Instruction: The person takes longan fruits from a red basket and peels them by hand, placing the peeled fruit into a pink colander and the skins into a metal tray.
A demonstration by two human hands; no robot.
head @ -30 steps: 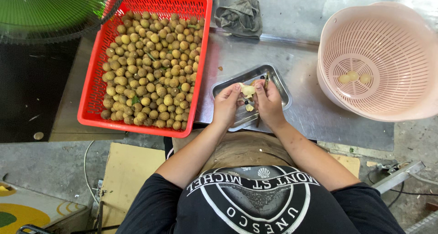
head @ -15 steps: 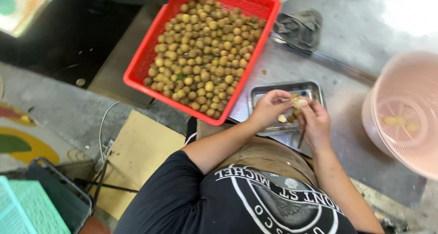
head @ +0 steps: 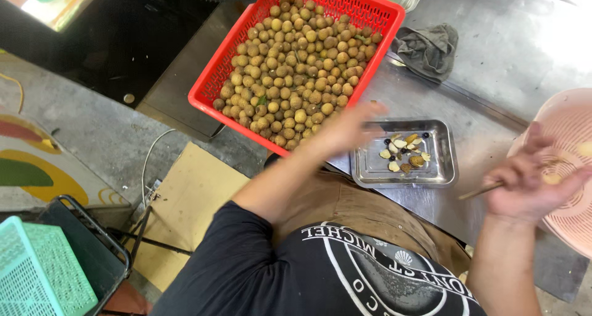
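steel tray sits in front of torso, holding peel scraps and dark seeds — catch-all for waste. red basket, full of small round brown fruit, up-left of tray, within easy reach. left hand blurred, between tray and basket, over near fruit; fingers look loosely spread, holding nothing visible. right hand right of tray, at pink colander rim, closed around thin stick tool; pale peeled piece at fingertips, unclear. grey rag above tray.

Bright daylight glares off the steel table (top right) — both hands motion-blurred, shadows soft.
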